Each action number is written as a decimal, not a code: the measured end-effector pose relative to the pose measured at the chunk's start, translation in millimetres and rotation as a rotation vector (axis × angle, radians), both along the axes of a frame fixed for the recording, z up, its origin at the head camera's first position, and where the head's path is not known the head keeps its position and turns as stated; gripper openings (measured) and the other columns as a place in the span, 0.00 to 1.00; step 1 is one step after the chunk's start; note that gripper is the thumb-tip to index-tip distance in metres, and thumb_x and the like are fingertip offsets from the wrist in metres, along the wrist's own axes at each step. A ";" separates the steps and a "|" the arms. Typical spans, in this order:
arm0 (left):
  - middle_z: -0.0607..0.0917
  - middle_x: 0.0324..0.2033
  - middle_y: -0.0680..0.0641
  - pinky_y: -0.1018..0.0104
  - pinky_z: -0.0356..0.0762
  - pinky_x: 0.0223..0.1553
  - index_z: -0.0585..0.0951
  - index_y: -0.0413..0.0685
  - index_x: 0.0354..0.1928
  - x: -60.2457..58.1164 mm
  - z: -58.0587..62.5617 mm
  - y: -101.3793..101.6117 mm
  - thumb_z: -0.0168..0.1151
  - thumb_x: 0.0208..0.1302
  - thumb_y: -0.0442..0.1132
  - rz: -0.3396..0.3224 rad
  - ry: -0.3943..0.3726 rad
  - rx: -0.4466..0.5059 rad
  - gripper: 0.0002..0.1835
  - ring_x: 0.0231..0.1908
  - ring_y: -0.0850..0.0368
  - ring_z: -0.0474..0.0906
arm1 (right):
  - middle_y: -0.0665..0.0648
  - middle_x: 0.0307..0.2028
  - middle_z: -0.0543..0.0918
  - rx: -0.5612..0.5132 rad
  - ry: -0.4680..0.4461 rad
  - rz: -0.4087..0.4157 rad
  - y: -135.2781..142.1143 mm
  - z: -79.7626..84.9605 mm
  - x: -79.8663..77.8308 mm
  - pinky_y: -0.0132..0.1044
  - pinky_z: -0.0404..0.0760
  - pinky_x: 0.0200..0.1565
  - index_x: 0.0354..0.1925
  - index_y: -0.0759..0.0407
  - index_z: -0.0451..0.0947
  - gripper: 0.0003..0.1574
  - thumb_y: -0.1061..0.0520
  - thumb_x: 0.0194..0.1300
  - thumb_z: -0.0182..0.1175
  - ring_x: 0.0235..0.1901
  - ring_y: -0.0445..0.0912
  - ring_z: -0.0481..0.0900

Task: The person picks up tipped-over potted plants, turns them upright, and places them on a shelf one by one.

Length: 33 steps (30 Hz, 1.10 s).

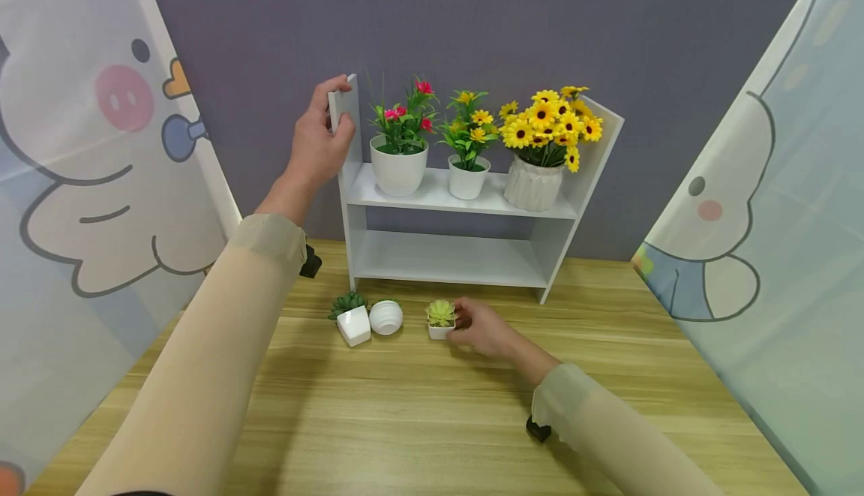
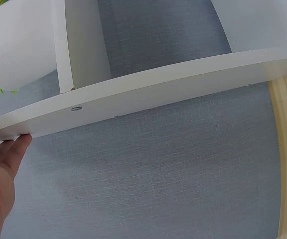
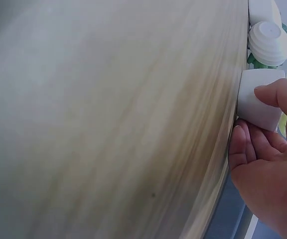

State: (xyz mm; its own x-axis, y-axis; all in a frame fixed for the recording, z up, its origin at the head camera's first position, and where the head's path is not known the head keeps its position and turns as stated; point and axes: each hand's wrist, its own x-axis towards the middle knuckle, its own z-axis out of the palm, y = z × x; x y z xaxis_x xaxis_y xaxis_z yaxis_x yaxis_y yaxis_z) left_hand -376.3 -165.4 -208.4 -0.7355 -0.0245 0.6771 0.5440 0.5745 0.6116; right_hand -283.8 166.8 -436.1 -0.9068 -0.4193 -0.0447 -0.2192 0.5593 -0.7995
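Head cam: L fingers (image 1: 331, 88) grip shelf edge (image 1: 346, 214), R fingers (image 1: 467, 305) pinch succulent pot (image 1: 441, 332), w/ tbl (image 1: 405, 406) room nearside.

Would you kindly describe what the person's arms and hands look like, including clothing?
The left sleeve and right sleeve are pale beige with greyer cuffs; a small black piece shows near each cuff. The left hand and right hand are ungloved.

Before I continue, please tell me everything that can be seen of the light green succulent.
The succulent has pale yellow-green pointed leaves in a rosette, plastic-looking, in a small white pot with smooth sides. It is upright, apparently resting on the table, in front of the shelf. The right hand holds the pot, thumb against its side.
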 end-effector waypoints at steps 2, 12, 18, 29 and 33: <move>0.74 0.79 0.41 0.48 0.78 0.51 0.65 0.63 0.81 0.3 0.1 -0.1 0.45 0.84 0.43 0.004 0.000 -0.001 0.27 0.58 0.41 0.83 | 0.63 0.58 0.85 -0.006 -0.009 -0.003 -0.1 -0.6 -0.2 0.46 0.86 0.57 0.70 0.69 0.75 0.36 0.60 0.69 0.74 0.58 0.54 0.84; 0.74 0.79 0.41 0.45 0.78 0.53 0.65 0.62 0.81 -0.1 0.0 -0.4 0.45 0.84 0.42 0.004 0.004 -0.005 0.27 0.59 0.41 0.83 | 0.63 0.53 0.87 -0.058 -0.046 -0.038 -0.2 -0.3 2.2 0.39 0.84 0.42 0.66 0.67 0.77 0.35 0.59 0.66 0.79 0.53 0.51 0.86; 0.74 0.79 0.41 0.46 0.78 0.53 0.65 0.62 0.81 -0.2 -0.1 -0.2 0.45 0.84 0.42 0.003 0.005 -0.001 0.27 0.59 0.41 0.83 | 0.62 0.53 0.87 -0.066 -0.029 -0.043 0.2 -1.6 2.7 0.40 0.85 0.47 0.65 0.66 0.79 0.32 0.58 0.67 0.78 0.52 0.51 0.85; 0.76 0.77 0.40 0.57 0.73 0.45 0.65 0.62 0.81 -0.2 -0.3 0.6 0.45 0.85 0.43 0.000 0.002 0.001 0.27 0.53 0.41 0.82 | 0.66 0.64 0.84 -0.071 0.010 -0.120 21.4 3.6 -1.9 0.38 0.83 0.41 0.76 0.64 0.72 0.40 0.54 0.74 0.73 0.49 0.51 0.84; 0.76 0.77 0.39 0.58 0.72 0.44 0.65 0.62 0.81 -0.1 -0.6 0.2 0.45 0.85 0.43 0.000 0.008 0.004 0.27 0.53 0.42 0.81 | 0.68 0.66 0.81 -0.120 0.021 -0.146 34.6 9.8 -3.6 0.38 0.83 0.37 0.79 0.62 0.71 0.40 0.55 0.76 0.71 0.44 0.48 0.84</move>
